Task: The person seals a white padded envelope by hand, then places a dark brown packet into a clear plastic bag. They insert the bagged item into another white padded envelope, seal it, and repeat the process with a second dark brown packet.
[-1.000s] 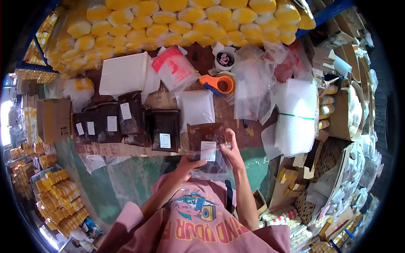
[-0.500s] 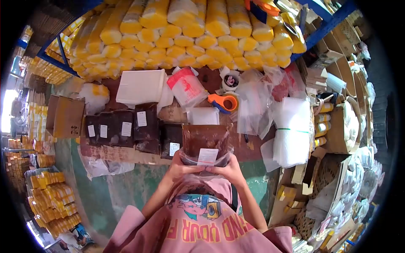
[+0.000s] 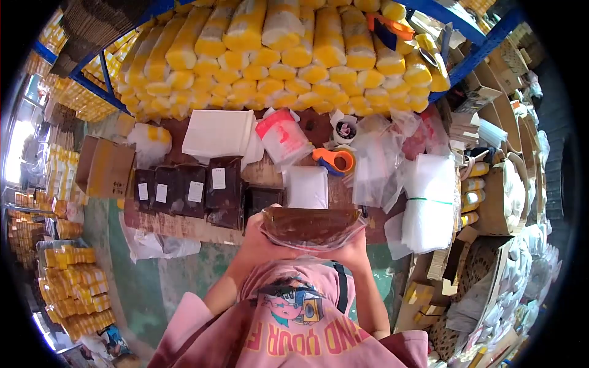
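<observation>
A dark brown pouch in a clear plastic bag [image 3: 311,226] is held flat and close to my chest, above the table's front edge. My left hand [image 3: 260,241] grips its left side from beneath. My right hand [image 3: 353,246] holds the right side, mostly hidden under the bag. Behind it on the wooden table [image 3: 178,227] lies a row of similar dark pouches with white labels [image 3: 184,190].
On the table sit a white flat packet [image 3: 307,187], a stack of white bags [image 3: 219,133], a red and white bag [image 3: 281,136], an orange tape dispenser [image 3: 335,161] and clear plastic bags [image 3: 429,208]. Yellow and white rolls [image 3: 294,55] fill the shelf behind. Cardboard boxes [image 3: 107,167] stand left.
The pouch has tipped from upright, label facing me, to lying flat, and has come closer to my chest. Both hands stayed on it. My view has tilted upward.
</observation>
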`<state>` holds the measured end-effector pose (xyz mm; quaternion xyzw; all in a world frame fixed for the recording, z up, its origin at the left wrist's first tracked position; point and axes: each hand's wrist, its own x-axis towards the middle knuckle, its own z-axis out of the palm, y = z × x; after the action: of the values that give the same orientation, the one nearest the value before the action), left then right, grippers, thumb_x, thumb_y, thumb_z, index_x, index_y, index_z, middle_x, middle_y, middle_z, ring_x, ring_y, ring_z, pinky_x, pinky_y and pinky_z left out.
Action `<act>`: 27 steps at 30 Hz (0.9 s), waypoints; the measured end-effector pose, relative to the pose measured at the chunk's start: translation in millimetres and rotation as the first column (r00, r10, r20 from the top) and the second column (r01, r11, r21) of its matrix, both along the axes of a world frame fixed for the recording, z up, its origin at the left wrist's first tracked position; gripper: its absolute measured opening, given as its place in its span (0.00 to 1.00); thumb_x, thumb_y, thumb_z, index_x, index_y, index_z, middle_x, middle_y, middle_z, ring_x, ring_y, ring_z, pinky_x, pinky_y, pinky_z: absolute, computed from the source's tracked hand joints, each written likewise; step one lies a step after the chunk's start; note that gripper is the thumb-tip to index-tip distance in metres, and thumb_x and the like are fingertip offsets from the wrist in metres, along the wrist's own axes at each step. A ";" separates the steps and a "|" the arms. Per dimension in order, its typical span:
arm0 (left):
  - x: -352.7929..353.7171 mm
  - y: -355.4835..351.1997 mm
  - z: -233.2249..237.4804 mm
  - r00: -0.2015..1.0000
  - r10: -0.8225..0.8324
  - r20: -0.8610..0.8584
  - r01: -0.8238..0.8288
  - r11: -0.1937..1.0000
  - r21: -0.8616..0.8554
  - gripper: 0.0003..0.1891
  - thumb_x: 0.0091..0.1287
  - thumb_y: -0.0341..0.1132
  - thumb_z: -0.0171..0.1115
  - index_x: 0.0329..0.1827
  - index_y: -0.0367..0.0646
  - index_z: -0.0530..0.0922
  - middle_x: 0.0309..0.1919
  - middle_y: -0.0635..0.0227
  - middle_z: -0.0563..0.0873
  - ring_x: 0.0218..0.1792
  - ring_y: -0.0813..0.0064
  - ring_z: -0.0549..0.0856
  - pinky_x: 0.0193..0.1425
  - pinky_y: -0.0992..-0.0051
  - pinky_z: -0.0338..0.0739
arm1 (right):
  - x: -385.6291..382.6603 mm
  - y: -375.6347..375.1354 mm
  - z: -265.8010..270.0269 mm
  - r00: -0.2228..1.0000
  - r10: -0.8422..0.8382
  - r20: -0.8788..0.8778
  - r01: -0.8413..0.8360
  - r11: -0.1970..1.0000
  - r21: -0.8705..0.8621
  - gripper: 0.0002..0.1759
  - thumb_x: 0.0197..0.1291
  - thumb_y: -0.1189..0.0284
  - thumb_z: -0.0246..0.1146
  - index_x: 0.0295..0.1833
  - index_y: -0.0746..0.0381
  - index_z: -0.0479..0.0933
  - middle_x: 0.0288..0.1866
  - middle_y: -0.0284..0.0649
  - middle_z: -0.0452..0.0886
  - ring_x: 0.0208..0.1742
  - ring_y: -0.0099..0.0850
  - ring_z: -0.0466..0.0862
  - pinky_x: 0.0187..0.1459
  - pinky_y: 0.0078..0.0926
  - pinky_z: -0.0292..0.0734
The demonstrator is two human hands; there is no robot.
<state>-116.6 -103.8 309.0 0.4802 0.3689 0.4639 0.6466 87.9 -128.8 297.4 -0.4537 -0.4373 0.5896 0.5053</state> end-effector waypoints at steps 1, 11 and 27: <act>0.0 0.6 0.9 0.999 -0.014 -0.035 0.015 0.999 0.038 0.27 0.44 0.24 0.81 0.48 0.37 0.79 0.45 0.69 0.87 0.47 0.81 0.84 0.56 0.75 0.79 | 0.0 -1.7 1.0 0.999 -0.037 -0.021 0.037 0.999 -0.006 0.36 0.33 0.77 0.82 0.53 0.70 0.77 0.48 0.41 0.86 0.48 0.26 0.84 0.53 0.29 0.79; 4.8 13.6 10.5 0.992 -0.122 -0.011 0.122 0.975 0.188 0.11 0.54 0.22 0.75 0.39 0.35 0.83 0.43 0.50 0.89 0.47 0.66 0.89 0.54 0.70 0.83 | 0.1 -3.2 -4.6 0.985 -0.096 0.140 0.067 0.979 0.194 0.20 0.38 0.77 0.81 0.39 0.67 0.81 0.34 0.40 0.86 0.36 0.25 0.84 0.37 0.25 0.80; 3.1 27.1 -159.4 0.998 -0.026 0.064 0.044 0.957 -0.288 0.05 0.65 0.22 0.65 0.40 0.27 0.82 0.36 0.52 0.88 0.38 0.64 0.90 0.46 0.65 0.88 | 22.7 24.8 -119.3 0.945 0.105 0.309 -0.059 0.987 -0.152 0.11 0.54 0.71 0.73 0.31 0.70 0.84 0.22 0.31 0.79 0.28 0.15 0.73 0.30 0.21 0.70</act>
<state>-113.5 -76.7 149.6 0.3729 0.4048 0.4075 0.7287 110.6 -103.9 178.1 -0.5581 -0.4884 0.5593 0.3704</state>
